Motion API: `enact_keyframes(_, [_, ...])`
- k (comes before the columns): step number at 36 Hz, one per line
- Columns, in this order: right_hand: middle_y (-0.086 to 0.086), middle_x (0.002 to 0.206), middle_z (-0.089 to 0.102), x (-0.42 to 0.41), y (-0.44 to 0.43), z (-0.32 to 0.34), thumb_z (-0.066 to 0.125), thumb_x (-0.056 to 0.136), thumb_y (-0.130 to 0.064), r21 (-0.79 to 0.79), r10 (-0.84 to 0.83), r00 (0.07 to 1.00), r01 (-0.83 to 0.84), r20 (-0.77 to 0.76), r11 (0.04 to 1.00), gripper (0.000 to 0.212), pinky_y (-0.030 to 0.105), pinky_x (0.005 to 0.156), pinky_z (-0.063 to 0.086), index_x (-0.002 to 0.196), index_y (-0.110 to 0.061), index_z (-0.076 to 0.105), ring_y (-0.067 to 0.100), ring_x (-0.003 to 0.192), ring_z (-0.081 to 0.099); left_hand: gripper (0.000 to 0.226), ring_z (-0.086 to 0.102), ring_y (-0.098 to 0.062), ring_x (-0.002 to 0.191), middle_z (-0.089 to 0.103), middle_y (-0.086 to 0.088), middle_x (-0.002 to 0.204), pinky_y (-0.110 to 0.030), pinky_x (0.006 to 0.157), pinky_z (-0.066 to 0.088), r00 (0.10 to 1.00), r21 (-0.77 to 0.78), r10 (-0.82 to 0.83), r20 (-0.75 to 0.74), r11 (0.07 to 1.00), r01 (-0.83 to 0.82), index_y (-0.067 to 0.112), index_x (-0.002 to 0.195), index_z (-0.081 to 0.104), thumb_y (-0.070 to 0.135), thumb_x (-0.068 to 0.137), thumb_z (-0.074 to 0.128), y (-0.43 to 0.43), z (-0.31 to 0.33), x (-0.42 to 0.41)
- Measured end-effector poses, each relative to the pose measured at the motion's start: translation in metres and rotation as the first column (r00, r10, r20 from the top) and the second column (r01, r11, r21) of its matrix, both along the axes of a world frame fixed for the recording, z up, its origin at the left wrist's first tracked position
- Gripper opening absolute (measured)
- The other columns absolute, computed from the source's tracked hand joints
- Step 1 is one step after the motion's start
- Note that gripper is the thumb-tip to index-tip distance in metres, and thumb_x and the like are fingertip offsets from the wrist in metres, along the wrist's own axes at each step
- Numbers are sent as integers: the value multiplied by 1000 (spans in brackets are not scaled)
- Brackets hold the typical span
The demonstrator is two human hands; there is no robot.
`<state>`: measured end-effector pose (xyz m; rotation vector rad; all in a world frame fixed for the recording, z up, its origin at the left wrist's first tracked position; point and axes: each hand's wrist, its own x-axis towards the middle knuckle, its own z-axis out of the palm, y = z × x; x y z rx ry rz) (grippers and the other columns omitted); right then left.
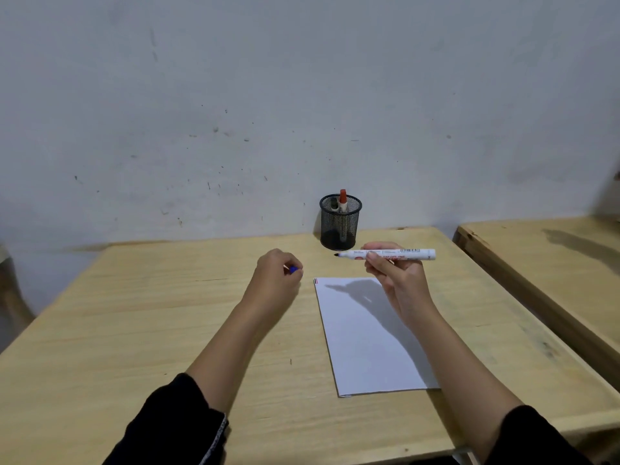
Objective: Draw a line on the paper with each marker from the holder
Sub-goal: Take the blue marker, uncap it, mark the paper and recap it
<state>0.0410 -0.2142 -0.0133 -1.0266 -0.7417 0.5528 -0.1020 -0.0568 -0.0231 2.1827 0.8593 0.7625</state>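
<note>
Now | right hand (394, 276) grips uncapped marker (391, 254) level above paper (365, 340) | left hand (276, 273) closed on blue cap (294, 270) over tabletop (134, 330) | holder (339, 223) behind paper, red marker (342, 200) inside

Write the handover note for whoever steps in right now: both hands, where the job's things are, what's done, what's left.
Right hand: holds an uncapped white marker level above the sheet's far end, its dark tip pointing left.
Left hand: closed on a small blue cap, above the bare wooden table.
White paper sheet: flat on the table; tiny short marks at its far left corner, otherwise blank.
Black mesh holder: at the table's far edge by the wall, holding a red-capped marker and a dark one.
Done: marker uncapped.
Left: draw its line, recap, return it; whether the other two have been used is unclear.
</note>
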Motion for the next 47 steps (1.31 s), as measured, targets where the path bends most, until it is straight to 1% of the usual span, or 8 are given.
enact_keyframes(6, [-5, 71, 70, 6, 2, -3, 59, 83, 3, -31, -8, 1000, 9, 25, 999, 13, 17, 67, 50, 88, -7, 67, 10, 68, 60, 8, 53, -15, 69, 60, -6, 88, -20, 59, 41, 991, -13, -51, -126, 999, 50, 7, 87, 66, 5, 80, 63, 9, -4, 8])
enact_keyframes(14, [-5, 69, 70, 10, 4, -4, 60, 83, 2, -48, -7, 999, 8, 33, 999, 13, 18, 67, 50, 88, -7, 67, 9, 68, 61, 4, 54, -12, 70, 59, 0, 80, -18, 60, 42, 975, -8, -91, -204, 996, 91, 14, 77, 64, 11, 79, 66, 18, -8, 19])
enact_keyframes(23, [-5, 66, 68, 7, 6, -7, 58, 84, 5, -52, 10, 1000, -9, 13, 999, 13, 19, 67, 50, 87, -5, 66, 10, 66, 59, 8, 57, -21, 79, 64, -9, 93, -30, 70, 47, 952, 45, -74, -298, 995, 92, 7, 85, 66, 13, 80, 64, 20, -7, 20])
enact_keyframes(29, [0, 69, 70, 4, 9, -7, 57, 86, 1, -35, 4, 999, -6, -47, 999, 9, 19, 66, 52, 87, -4, 65, 11, 65, 63, 35, 55, -17, 93, 57, -6, 109, -27, 77, 43, 973, -5, -78, -218, 997, 79, 8, 113, 61, 23, 82, 68, 20, -10, 15])
enact_keyframes(34, [4, 74, 74, 4, 16, -5, 55, 90, -6, -29, -21, 994, 18, -106, 999, 7, 17, 66, 55, 89, -5, 62, 13, 70, 70, 26, 53, -13, 108, 56, 2, 115, -29, 95, 45, 996, 3, 15, 91, 1000, -15, 12, 111, 62, 22, 87, 63, -2, -2, -3])
enact_keyframes(39, [5, 80, 70, 1, 31, -4, 68, 79, -1, -106, -114, 992, 119, 49, 987, 15, 20, 65, 51, 80, -13, 61, 14, 69, 63, 23, 56, -4, 102, 58, 13, 109, -8, 84, 40, 978, 64, -208, -11, 976, 209, 19, 108, 64, 29, 88, 60, -30, -11, -21])
enact_keyframes(44, [-3, 62, 62, -4, 50, -7, 69, 77, 1, -191, -153, 984, 167, 89, 967, 19, 16, 54, 47, 73, -14, 58, 6, 53, 57, 33, 50, -3, 117, 58, 12, 123, -26, 100, 43, 920, 99, -366, -139, 920, 380, 20, 114, 62, 40, 89, 56, -36, -25, -26])
enact_keyframes(47, [2, 63, 57, -6, 59, -11, 66, 79, -2, -237, -176, 982, 188, 70, 953, 12, 18, 53, 47, 76, -10, 58, 8, 51, 55, 36, 46, -2, 122, 56, 11, 131, -24, 101, 39, 915, 127, -352, -197, 916, 380, 21, 120, 59, 40, 91, 53, -37, -26, -26])
